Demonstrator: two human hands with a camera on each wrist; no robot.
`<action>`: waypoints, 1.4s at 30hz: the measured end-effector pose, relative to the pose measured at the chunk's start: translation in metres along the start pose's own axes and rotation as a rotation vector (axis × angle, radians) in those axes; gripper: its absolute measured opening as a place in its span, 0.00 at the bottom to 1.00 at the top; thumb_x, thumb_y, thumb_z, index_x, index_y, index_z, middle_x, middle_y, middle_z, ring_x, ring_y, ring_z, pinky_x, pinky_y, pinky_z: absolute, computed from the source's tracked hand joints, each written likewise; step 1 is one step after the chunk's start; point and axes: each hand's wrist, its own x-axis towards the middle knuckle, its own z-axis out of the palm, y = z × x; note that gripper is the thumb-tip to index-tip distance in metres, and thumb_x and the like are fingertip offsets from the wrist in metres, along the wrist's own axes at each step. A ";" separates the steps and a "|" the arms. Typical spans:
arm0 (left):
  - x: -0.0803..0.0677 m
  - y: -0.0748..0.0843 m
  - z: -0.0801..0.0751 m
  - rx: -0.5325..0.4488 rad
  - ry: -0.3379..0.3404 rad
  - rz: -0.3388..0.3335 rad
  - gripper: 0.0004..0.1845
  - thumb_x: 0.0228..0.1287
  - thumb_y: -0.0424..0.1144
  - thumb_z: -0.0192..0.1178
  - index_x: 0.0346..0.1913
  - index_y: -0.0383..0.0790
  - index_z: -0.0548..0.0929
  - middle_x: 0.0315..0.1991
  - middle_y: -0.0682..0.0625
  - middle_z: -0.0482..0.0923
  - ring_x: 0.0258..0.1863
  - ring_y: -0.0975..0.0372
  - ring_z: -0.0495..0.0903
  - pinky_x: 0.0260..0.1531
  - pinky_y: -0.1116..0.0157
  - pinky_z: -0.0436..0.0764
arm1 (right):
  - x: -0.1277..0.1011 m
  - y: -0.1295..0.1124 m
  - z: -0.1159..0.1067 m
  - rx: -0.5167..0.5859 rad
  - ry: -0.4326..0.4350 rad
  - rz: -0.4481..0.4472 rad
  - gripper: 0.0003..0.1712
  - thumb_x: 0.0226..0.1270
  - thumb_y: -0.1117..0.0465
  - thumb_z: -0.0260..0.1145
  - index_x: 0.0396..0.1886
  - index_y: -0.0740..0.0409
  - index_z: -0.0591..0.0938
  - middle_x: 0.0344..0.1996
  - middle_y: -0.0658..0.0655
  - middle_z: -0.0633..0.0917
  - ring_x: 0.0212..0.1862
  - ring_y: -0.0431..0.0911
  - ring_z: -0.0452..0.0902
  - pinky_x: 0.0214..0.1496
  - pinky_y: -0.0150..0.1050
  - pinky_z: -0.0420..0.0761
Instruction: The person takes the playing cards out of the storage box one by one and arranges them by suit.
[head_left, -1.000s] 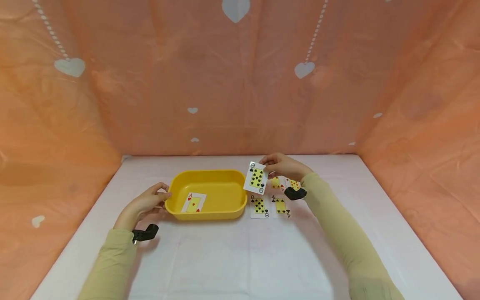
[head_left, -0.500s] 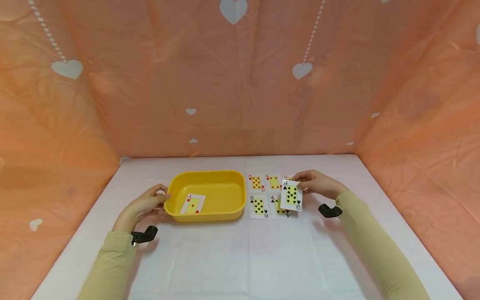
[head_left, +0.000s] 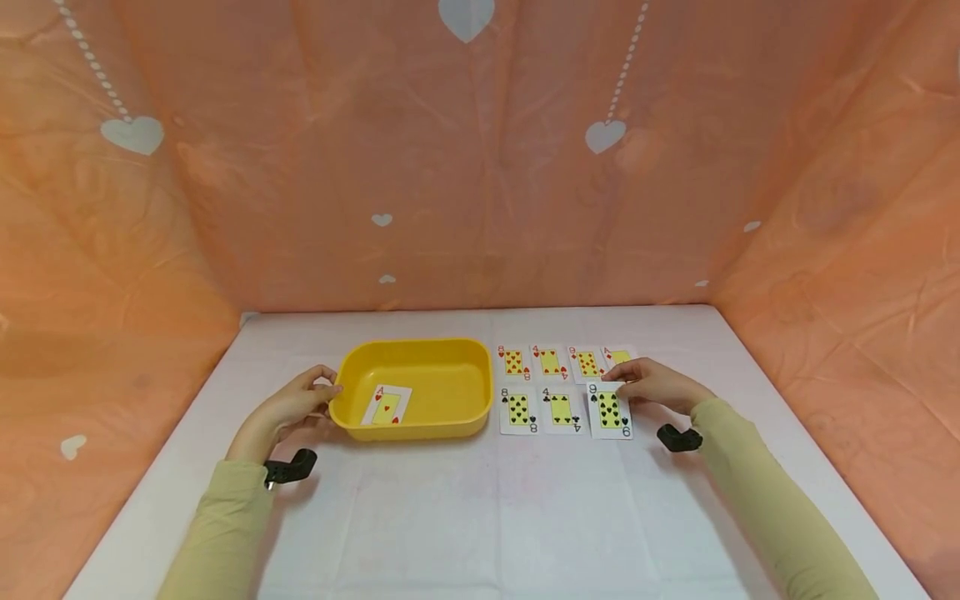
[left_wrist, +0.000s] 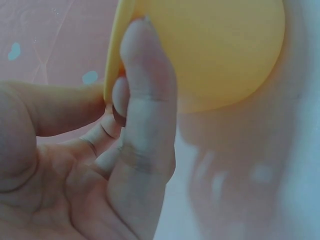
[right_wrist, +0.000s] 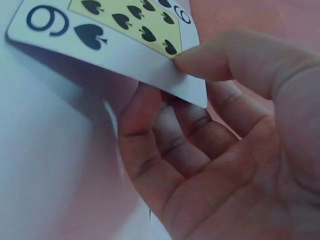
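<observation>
My right hand [head_left: 654,385] pinches the nine of spades [head_left: 609,412], thumb on its face and fingers beneath, as the right wrist view shows. The card lies tilted low over the table, at the right end of the front row beside the four of clubs [head_left: 562,410]. At the left, my left hand [head_left: 296,402] grips the rim of the yellow tray [head_left: 408,432], with the thumb on one side of the wall and fingers on the other. Inside the tray lies the ace of hearts [head_left: 387,407].
The eight of spades [head_left: 518,411] completes the front row. Behind it lie the eight of hearts [head_left: 513,363], four of hearts [head_left: 550,362], nine of diamonds [head_left: 587,364] and a red ace [head_left: 618,357], partly behind the right hand. Orange cloth [head_left: 480,183] walls the white table [head_left: 420,517].
My right hand has carried the nine of spades from beside the tray's right edge rightward and down to the front row's end. The left hand and tray have stayed put.
</observation>
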 end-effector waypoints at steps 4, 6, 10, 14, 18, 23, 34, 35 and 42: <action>0.000 0.000 0.000 -0.008 -0.003 0.013 0.11 0.74 0.35 0.48 0.50 0.34 0.61 0.28 0.47 0.73 0.23 0.61 0.77 0.25 0.66 0.81 | 0.000 0.000 0.001 -0.054 0.009 -0.015 0.22 0.59 0.71 0.63 0.54 0.70 0.76 0.51 0.64 0.78 0.44 0.49 0.76 0.42 0.38 0.77; 0.000 0.000 0.000 -0.011 -0.008 0.021 0.11 0.74 0.35 0.48 0.50 0.34 0.61 0.29 0.46 0.74 0.23 0.61 0.77 0.25 0.66 0.81 | 0.000 0.001 0.001 -0.066 0.017 -0.013 0.22 0.59 0.71 0.63 0.55 0.70 0.76 0.51 0.64 0.78 0.45 0.50 0.75 0.42 0.38 0.77; 0.000 0.000 0.001 -0.007 -0.013 0.023 0.11 0.74 0.35 0.48 0.51 0.34 0.61 0.29 0.46 0.74 0.23 0.61 0.77 0.25 0.65 0.81 | 0.003 0.006 0.003 -0.103 0.061 0.024 0.21 0.60 0.69 0.65 0.55 0.65 0.79 0.52 0.62 0.76 0.47 0.51 0.73 0.44 0.38 0.76; 0.000 0.000 0.001 -0.001 -0.008 0.015 0.11 0.74 0.35 0.48 0.51 0.34 0.61 0.29 0.46 0.73 0.23 0.61 0.77 0.24 0.66 0.81 | 0.006 0.009 0.004 -0.155 0.112 0.038 0.20 0.59 0.67 0.67 0.53 0.61 0.81 0.49 0.61 0.76 0.45 0.52 0.71 0.43 0.38 0.75; 0.001 0.001 0.001 0.004 -0.004 0.005 0.12 0.74 0.36 0.48 0.52 0.34 0.60 0.30 0.46 0.73 0.23 0.60 0.77 0.24 0.66 0.80 | 0.007 0.008 0.007 -0.212 0.148 -0.008 0.18 0.56 0.69 0.68 0.49 0.60 0.83 0.44 0.60 0.77 0.42 0.51 0.71 0.41 0.39 0.76; 0.000 0.002 0.002 0.007 0.002 -0.004 0.13 0.74 0.37 0.48 0.52 0.35 0.60 0.31 0.45 0.73 0.24 0.60 0.77 0.26 0.65 0.81 | 0.006 0.008 0.010 -0.302 0.199 -0.029 0.17 0.53 0.67 0.71 0.45 0.59 0.84 0.42 0.57 0.78 0.41 0.51 0.71 0.43 0.41 0.72; -0.003 0.002 0.002 0.007 0.005 0.003 0.12 0.74 0.36 0.48 0.51 0.35 0.61 0.33 0.43 0.73 0.24 0.61 0.77 0.24 0.66 0.80 | 0.005 0.007 0.018 -0.350 0.248 -0.038 0.17 0.51 0.66 0.74 0.44 0.58 0.84 0.39 0.57 0.79 0.41 0.50 0.71 0.46 0.43 0.70; -0.002 0.002 0.002 0.005 0.007 0.003 0.12 0.74 0.36 0.48 0.51 0.35 0.61 0.33 0.43 0.73 0.24 0.61 0.77 0.25 0.66 0.80 | 0.005 0.007 0.018 -0.351 0.251 -0.042 0.17 0.51 0.66 0.74 0.44 0.59 0.84 0.39 0.57 0.79 0.41 0.51 0.72 0.46 0.43 0.71; -0.002 0.002 0.001 -0.006 0.004 -0.001 0.12 0.74 0.36 0.48 0.51 0.34 0.60 0.32 0.43 0.73 0.23 0.61 0.78 0.25 0.66 0.80 | 0.004 0.007 0.022 -0.342 0.259 -0.059 0.17 0.52 0.67 0.73 0.44 0.61 0.84 0.41 0.58 0.81 0.44 0.51 0.74 0.51 0.48 0.72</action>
